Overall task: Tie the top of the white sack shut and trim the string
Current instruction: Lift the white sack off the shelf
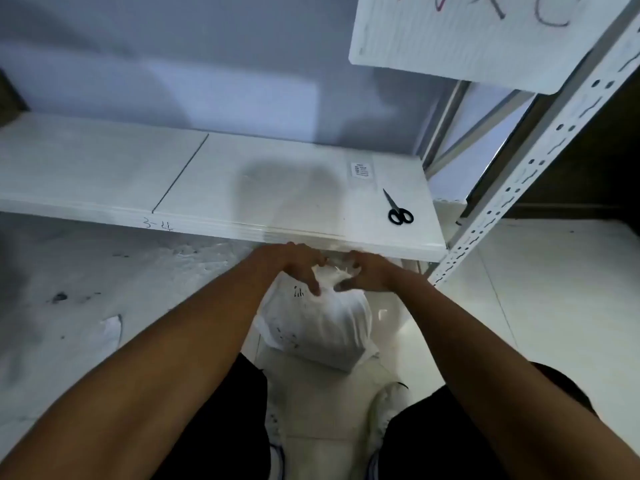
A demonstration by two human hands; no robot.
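A white sack (325, 327) with small black marks stands on the floor between my legs, just below the front edge of a shelf. Its top is bunched into a neck (333, 277). My left hand (294, 266) grips the left side of that neck, fingers curled down over the cloth. On the right side my right hand (367, 275) pinches the gathered cloth. A few thin white fibres show between the hands; whether they are the string I cannot tell. Black-handled scissors (398, 211) lie shut on the shelf, up and to the right of my hands.
The white shelf board (242, 188) runs across the view at hand height, with a small label at its right. A perforated metal upright (519, 188) rises at the right. A white board with handwriting (485, 36) hangs above. A scuffed grey floor (86, 289) lies left.
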